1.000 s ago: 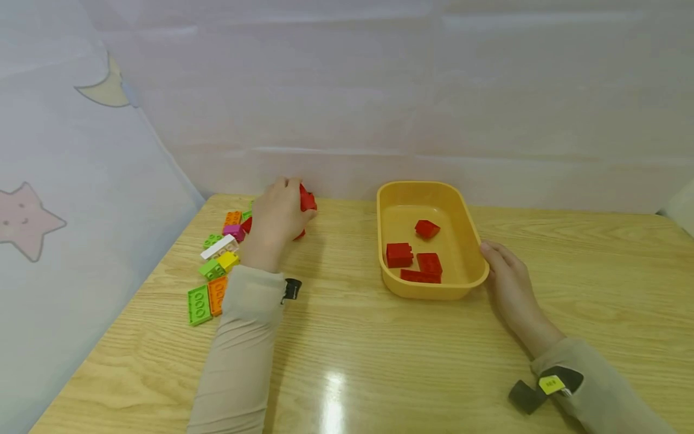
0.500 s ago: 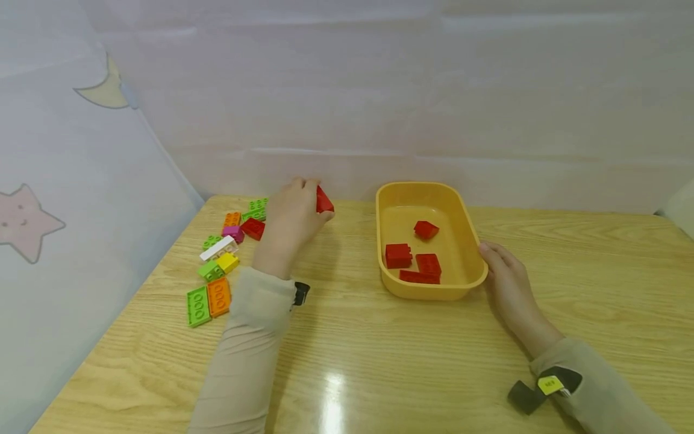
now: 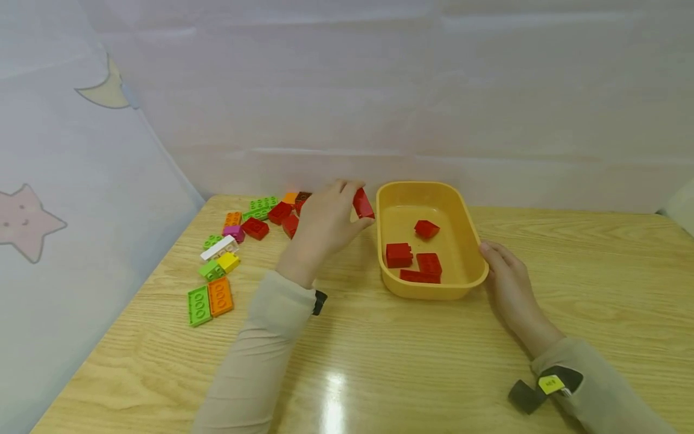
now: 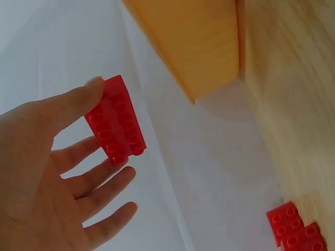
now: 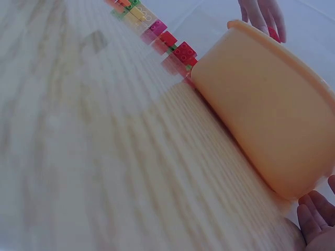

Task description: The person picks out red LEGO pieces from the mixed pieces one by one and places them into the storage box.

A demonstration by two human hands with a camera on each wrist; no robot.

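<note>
My left hand [image 3: 355,208] pinches a red brick [image 3: 363,204] between thumb and fingers, held above the table just left of the yellow tub's rim [image 3: 423,185]. The left wrist view shows the same red brick [image 4: 116,121] studs out at my fingertips [image 4: 97,86], with the tub's wall [image 4: 199,42] beyond. Several red bricks [image 3: 399,255] lie inside the tub. The straight fingers of my right hand [image 3: 501,259] rest against the tub's right side; those fingertips [image 5: 314,219] show beside the tub [image 5: 267,104] in the right wrist view.
Loose bricks lie at the table's far left: red ones [image 3: 255,228], a green plate [image 3: 199,304], an orange one [image 3: 219,295], pink, white and yellow pieces. A pale wall stands right behind the wooden table [image 3: 379,361], and a curtain hangs at the left.
My left hand has lifted the red brick from the pile and carried it right, up to the tub's left rim, uncovering more red bricks. The right hand has not moved.
</note>
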